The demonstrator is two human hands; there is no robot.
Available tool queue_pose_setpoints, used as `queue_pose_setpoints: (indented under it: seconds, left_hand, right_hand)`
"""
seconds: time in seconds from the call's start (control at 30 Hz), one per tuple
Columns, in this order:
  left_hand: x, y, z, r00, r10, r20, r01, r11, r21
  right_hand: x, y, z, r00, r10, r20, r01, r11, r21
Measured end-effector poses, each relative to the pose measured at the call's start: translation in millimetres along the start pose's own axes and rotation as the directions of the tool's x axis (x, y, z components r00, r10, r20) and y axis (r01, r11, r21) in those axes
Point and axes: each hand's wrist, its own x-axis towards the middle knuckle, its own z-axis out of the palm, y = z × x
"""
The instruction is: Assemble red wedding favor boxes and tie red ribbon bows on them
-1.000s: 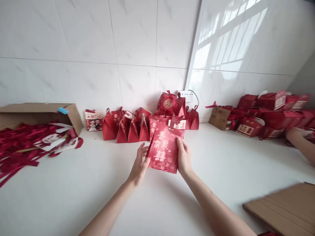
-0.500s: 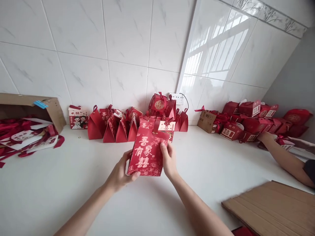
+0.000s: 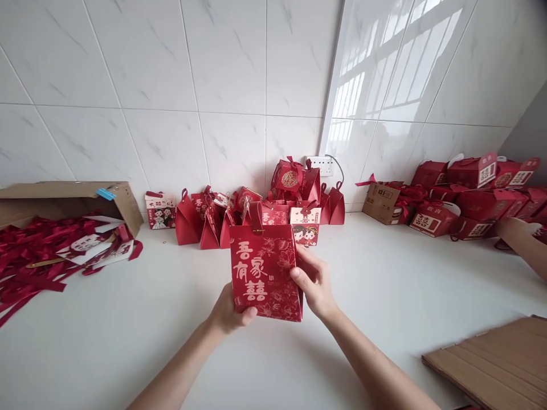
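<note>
I hold a red paper gift bag point(image 3: 262, 270) with gold characters upright above the white counter point(image 3: 128, 330). My left hand point(image 3: 228, 313) grips its lower left corner, thumb on the front. My right hand point(image 3: 314, 282) clasps its right edge with curled fingers. A red handle loop stands up from the bag's top. Behind it, against the tiled wall, stands a row of several folded red gift bags point(image 3: 213, 219) and small boxes printed with a cartoon couple point(image 3: 305, 228).
An open cardboard box point(image 3: 68, 196) at left spills red ribbons and flat cards point(image 3: 51, 250). At right lies a pile of red boxes point(image 3: 465, 199), with another person's forearm point(image 3: 523, 245) reaching toward it. Flat cardboard point(image 3: 499, 364) lies at lower right. A wall socket point(image 3: 320, 165) sits behind.
The bag has turned from tilted to upright and come nearer to me. My left hand shifted from its side to its bottom corner; my right hand now grips the right edge.
</note>
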Motion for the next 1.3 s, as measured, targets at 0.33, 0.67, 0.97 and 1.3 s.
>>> queue_pose_setpoints:
  seconds: [0.33,0.67,0.97,1.3]
  left_hand:
    - [-2,7,1.8,0.976,0.000,-0.216,0.038,0.984,0.173]
    - [-1,10,4.0,0.957,0.104,-0.272,-0.037,0.970,0.240]
    - [0,14,4.4,0.944,0.132,-0.303,-0.016,0.934,0.356]
    - [6,12,2.1,0.800,0.510,-0.316,-0.296,0.794,0.532]
  right_hand:
    - [0,-4,4,0.993,0.079,-0.083,-0.078,0.997,0.017]
    - [-1,0,3,0.985,0.105,-0.140,-0.104,0.995,0.013]
    - [3,11,6,0.966,0.153,-0.208,-0.123,0.981,0.152]
    - [7,30,12,0.876,0.416,-0.245,-0.265,0.839,0.476]
